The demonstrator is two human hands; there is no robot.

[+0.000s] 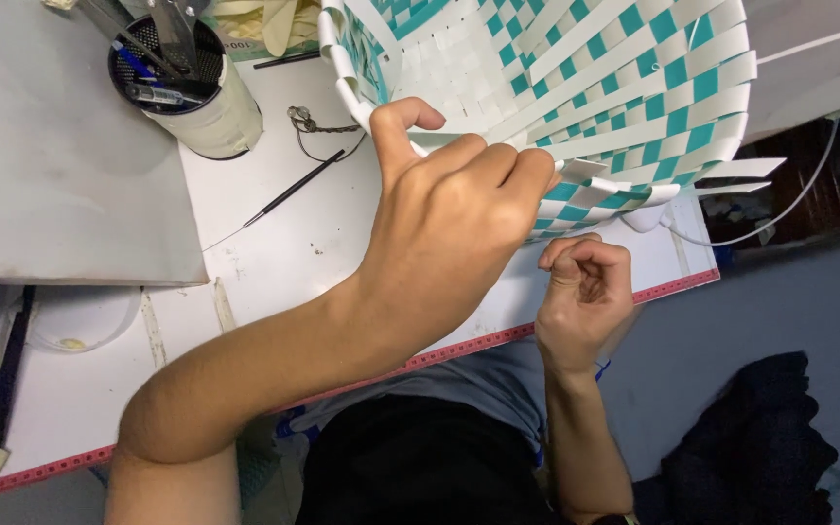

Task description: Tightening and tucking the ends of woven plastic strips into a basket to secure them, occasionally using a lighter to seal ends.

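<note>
At the upper centre of the frame, the left hand [454,209] grips the rim of a teal-and-white woven basket [614,87] on the white bench [284,243]. Just below it, the right hand [585,292] is curled, pinching nothing that I can make out.

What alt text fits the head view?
A person's left hand holds the rim of a half-woven white and teal strap basket over a white table, while the right hand is curled just below the basket's edge. A tool-filled cup and a thin black pick are nearby.
</note>
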